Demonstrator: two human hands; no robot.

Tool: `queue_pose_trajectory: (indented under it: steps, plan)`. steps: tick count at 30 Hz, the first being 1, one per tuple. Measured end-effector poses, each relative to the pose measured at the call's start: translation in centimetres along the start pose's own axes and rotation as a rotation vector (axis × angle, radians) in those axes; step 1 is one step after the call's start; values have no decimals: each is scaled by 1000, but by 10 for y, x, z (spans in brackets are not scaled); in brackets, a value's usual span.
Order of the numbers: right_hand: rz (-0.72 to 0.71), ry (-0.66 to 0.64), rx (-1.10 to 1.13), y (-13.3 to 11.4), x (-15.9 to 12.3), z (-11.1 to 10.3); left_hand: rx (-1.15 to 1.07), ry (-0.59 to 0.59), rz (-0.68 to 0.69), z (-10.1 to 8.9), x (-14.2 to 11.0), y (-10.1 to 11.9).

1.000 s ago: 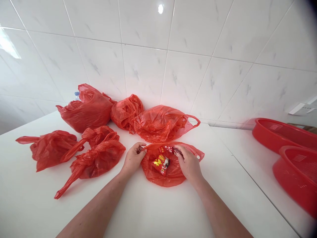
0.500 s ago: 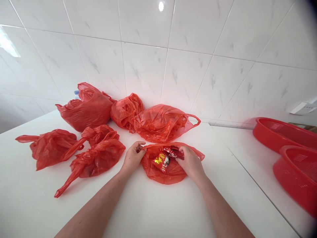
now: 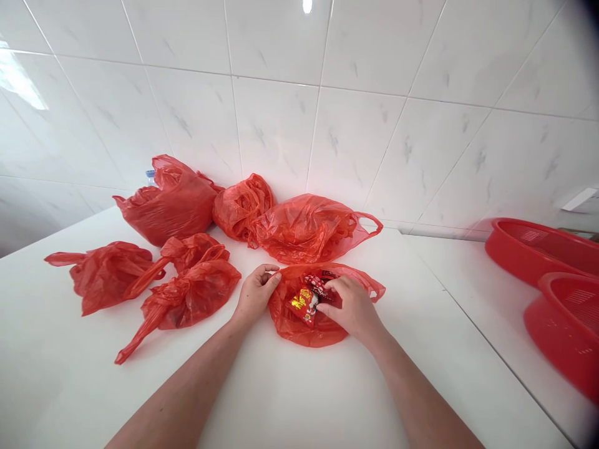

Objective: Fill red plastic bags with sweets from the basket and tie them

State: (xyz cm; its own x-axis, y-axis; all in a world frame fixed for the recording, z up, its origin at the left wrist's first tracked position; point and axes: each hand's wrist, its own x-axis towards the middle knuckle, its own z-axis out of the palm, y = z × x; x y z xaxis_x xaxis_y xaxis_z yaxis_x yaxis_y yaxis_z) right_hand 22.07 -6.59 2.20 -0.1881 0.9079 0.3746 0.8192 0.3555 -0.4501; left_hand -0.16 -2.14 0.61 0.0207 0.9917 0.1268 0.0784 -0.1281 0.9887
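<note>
A red plastic bag (image 3: 322,340) lies spread with its mouth open on the white table in front of me. My left hand (image 3: 255,293) pinches the bag's left edge between thumb and fingers. Inside lies a red snack packet (image 3: 304,302) with yellow lettering and a panda-like picture. Behind it is a dark red packet (image 3: 316,284) with white spots, partly covered by my right fingers. My right hand (image 3: 352,304) reaches into the bag from the right, thumb and fingers apart beside the packets. Whether its fingertips touch the spotted packet I cannot tell.
Tied red bags (image 3: 187,293) lie to the left. A full red bag (image 3: 171,209), a bundled one (image 3: 243,209) and a loose one (image 3: 304,227) stand along the tiled wall. Two red plastic baskets (image 3: 561,318) are at the right, past a seam in the tabletop.
My right hand has loosened its hold on the spotted packet, and its thumb and fingers have spread apart. The spotted packet now lies behind the yellow-lettered one. My left hand stays at the bag's edge.
</note>
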Motion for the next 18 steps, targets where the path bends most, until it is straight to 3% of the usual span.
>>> queue_pose_trajectory:
  steps: [6, 13, 18]
  plan:
    - [-150, -135, -97, -12, -4, 9, -13, -4, 12, 0, -1, 0]
    - [-46, 109, -200, -18, -2, 35, -9, 22, 76, 2, -3, 2]
    - [-92, 85, -51, -23, -2, 31, -25, 18, 147, 1, -5, 1]
